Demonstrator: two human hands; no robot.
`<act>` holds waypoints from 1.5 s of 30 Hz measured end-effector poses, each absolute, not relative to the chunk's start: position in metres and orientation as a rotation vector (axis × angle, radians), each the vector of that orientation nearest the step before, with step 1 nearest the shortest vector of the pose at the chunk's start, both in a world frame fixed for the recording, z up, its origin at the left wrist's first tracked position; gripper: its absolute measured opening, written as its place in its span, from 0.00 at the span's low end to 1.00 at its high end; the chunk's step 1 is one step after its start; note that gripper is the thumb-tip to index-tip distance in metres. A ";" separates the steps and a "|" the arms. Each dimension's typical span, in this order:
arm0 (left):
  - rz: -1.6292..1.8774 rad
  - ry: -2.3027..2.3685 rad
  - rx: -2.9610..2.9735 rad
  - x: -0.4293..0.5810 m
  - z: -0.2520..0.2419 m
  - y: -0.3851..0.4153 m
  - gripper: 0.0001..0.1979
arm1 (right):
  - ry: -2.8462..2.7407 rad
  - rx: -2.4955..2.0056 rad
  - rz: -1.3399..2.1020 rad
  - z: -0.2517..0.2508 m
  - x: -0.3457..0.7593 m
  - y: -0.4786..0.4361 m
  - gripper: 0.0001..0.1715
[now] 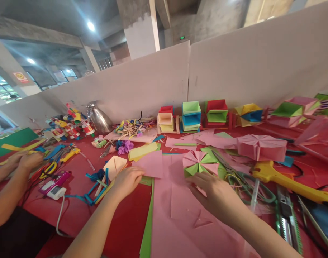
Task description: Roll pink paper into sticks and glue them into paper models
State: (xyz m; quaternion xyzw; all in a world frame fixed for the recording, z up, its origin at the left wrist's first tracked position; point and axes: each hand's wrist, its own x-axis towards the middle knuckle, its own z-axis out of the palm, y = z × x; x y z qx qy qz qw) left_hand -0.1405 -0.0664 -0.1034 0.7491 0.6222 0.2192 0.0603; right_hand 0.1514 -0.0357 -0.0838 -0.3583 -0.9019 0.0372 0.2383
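Note:
My left hand [129, 181] lies with its fingers stretched over the lower left edge of a pink paper square [150, 163], fingertips touching it. My right hand [213, 190] is at the near side of a folded pink and green paper wheel [198, 161]. Its thumb and fingers are apart and seem to touch the wheel; contact is partly hidden. Under both lie large pink paper sheets [171, 233] with a green sheet [146, 234] showing at the left edge. A cream folded paper piece [115, 165] and blue paper strips [92, 195] are beside my left forearm.
At right are a yellow glue gun [290, 181], scissors [250, 184] and a utility knife [286, 215]. Folded paper boxes [191, 116] line the partition, and a metal jug [99, 116] stands further left. Another person's hands [29, 161] work at far left, near a power bank [53, 186].

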 end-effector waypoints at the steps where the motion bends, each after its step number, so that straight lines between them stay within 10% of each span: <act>1: 0.710 1.922 2.254 -0.140 -0.101 -0.066 0.13 | -2.518 -0.998 0.138 -0.085 0.151 -0.037 0.12; 9: 1.203 1.964 2.320 -0.095 -0.062 -0.079 0.12 | -2.207 -0.991 0.135 -0.083 0.150 -0.033 0.18; 13: 0.637 1.435 2.928 -0.042 -0.054 -0.097 0.12 | -2.270 -0.904 0.154 -0.058 0.163 -0.045 0.38; 19: 0.433 1.102 3.098 -0.007 -0.077 -0.105 0.07 | -2.669 -0.757 0.308 -0.059 0.180 -0.068 0.09; 27: 0.217 1.132 2.778 -0.037 -0.076 -0.092 0.05 | -2.409 -0.983 0.601 -0.084 0.186 -0.058 0.13; 45: 0.492 0.813 2.618 -0.029 -0.081 -0.105 0.05 | -2.040 -1.832 -0.003 -0.055 0.156 -0.008 0.13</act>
